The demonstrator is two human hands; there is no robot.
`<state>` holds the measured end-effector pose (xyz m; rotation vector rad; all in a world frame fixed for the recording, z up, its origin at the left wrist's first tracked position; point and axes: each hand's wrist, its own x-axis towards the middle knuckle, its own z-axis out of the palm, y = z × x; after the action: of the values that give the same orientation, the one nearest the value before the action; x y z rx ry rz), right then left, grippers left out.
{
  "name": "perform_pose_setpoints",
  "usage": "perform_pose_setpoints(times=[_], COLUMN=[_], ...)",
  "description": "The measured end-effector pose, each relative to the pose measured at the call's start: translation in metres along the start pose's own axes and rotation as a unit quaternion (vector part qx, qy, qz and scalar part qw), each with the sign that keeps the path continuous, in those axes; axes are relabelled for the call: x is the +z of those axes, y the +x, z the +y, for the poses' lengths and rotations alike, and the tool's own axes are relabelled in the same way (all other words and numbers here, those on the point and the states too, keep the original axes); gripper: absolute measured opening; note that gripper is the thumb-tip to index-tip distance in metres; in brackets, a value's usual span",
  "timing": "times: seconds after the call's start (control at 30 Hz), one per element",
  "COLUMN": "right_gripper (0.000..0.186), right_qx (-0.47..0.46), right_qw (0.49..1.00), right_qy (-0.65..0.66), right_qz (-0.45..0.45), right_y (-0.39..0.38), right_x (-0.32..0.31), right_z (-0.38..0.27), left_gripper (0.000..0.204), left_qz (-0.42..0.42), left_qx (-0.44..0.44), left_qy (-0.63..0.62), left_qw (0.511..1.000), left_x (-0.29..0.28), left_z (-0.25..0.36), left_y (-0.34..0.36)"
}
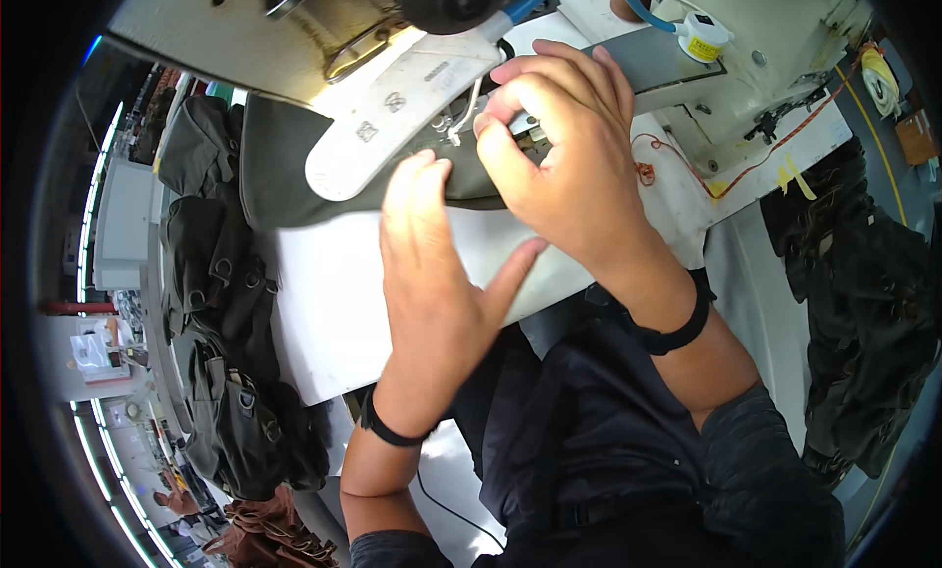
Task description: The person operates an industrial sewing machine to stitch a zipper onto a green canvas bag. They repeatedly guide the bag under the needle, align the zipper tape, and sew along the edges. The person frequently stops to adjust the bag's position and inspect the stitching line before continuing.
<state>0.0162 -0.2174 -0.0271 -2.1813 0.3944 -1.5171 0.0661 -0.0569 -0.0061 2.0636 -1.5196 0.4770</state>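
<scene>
A piece of dark olive fabric [285, 166] lies on the white work surface under the head of a sewing machine [265, 38]. My left hand [427, 284] has its fingers stretched out, the tips at the fabric's near edge and the thumb spread to the right. Close to the needle and presser foot [453, 127], my right hand [569, 146] is curled, with thumb and index fingertip together. Whatever sits in that pinch, if anything, is too small to make out. A long white lamp-like bar [378, 127] covers part of the fabric.
Dark bags with metal rings [231, 401] are piled along the left. Brown pieces [270, 529] lie below them. More dark items [863, 303] hang at the right. Orange-red thread [756, 166] runs across the machine bed, near a small white-and-yellow round device [704, 38].
</scene>
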Motion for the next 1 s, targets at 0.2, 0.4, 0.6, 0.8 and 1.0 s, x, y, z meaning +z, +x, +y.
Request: perform_pose_setpoints(times=[0.2, 0.4, 0.6, 0.8, 1.0], right_gripper=[0.011, 0.025, 0.045, 0.029, 0.019], right_qx=[-0.008, -0.004, 0.003, -0.023, -0.018], right_qw=[0.999, 0.99, 0.975, 0.989, 0.994], right_qy=[-0.003, -0.132, -0.217, -0.139, -0.103], right_qz=[-0.03, 0.048, 0.037, -0.054, -0.022], right_y=[-0.022, 0.005, 0.017, 0.034, 0.029], right_x=[-0.016, -0.005, 0.02, 0.015, 0.019], right_z=[-0.017, 0.007, 0.01, 0.007, 0.01], left_gripper=[0.072, 0.051, 0.048, 0.046, 0.038], left_qz=[0.061, 0.052, 0.043, 0.057, 0.163], left_qx=[-0.008, -0.009, -0.033, -0.055, 0.024], left_qy=[-0.095, -0.199, -0.239, -0.245, -0.056], left_qw=[0.994, 0.979, 0.97, 0.966, 0.985], left_x=[0.026, 0.026, 0.026, 0.026, 0.026], left_z=[-0.05, -0.055, -0.057, -0.055, -0.044], left_y=[0.014, 0.013, 0.01, 0.008, 0.014])
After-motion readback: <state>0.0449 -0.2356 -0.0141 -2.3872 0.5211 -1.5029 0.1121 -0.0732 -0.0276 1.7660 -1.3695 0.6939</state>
